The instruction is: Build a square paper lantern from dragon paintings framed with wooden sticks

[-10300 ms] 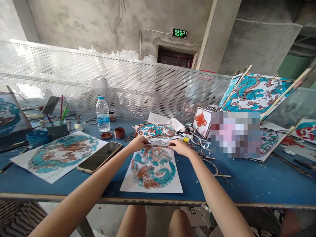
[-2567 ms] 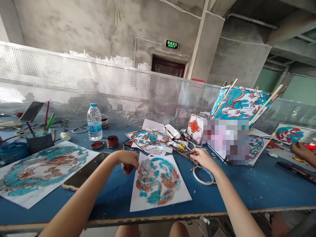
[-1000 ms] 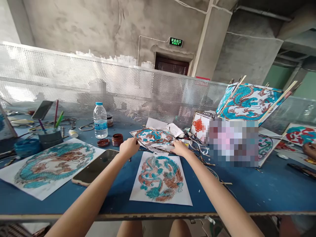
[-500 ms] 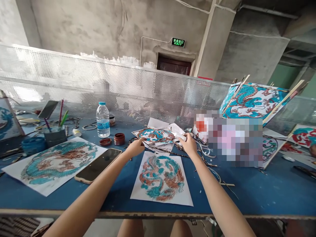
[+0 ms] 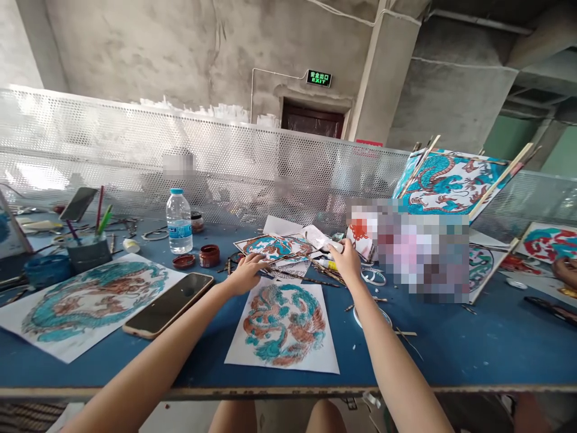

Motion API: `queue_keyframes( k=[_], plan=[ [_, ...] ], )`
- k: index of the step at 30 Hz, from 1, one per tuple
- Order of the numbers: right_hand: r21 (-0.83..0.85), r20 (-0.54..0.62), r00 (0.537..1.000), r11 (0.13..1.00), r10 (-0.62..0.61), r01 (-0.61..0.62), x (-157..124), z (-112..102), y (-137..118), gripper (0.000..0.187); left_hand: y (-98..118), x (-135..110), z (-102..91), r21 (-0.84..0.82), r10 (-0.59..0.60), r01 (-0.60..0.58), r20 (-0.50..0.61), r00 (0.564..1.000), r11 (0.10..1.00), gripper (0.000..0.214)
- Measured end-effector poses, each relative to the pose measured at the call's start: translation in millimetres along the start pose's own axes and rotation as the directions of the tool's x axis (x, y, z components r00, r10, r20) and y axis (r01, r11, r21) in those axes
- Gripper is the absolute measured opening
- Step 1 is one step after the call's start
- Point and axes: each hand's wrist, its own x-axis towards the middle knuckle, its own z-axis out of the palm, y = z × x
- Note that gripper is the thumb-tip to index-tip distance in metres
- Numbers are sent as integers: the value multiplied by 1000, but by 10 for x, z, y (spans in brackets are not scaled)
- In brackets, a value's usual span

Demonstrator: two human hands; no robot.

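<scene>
Right hand (image 5: 348, 261) has moved since a second ago, from the stick-framed painting (image 5: 276, 247) to a white object (image 5: 332, 245) it pinches; left hand (image 5: 246, 274), fingers spread, lies at the painting's near edge on the counter (image 5: 455, 346).

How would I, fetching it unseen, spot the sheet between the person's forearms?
On the blue table, between the forearms, near the front edge, lies a white sheet with a round teal and brown design. It has no stick frame, unlike the painting behind it, and the phone separates it from the similar sheet at left.
</scene>
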Motion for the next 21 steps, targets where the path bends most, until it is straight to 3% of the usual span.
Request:
queue_keyframes(
  k=[6, 10, 16, 21],
  plan=[
    [-5, 6, 1000, 1000, -1, 1, 18, 4, 4, 33, -23, 271, -124, 42, -28, 23, 114, 993, 999, 54],
    [-8, 8, 1000, 1000, -15, 15, 8, 8, -2, 32, 184, 604, -187, 80, -21, 9, 150, 989, 997, 43],
    [-5, -4, 999, 999, -37, 37, -14, -23, 6, 29, 527, 948, 18, 245, -98, 70, 108, 989, 967, 45],
    [1, -28, 999, 1000, -30, 30, 18, -35, 39, 28, 468, 1040, 99, 296, -84, 48, 111, 990, 954, 34]
  ],
)
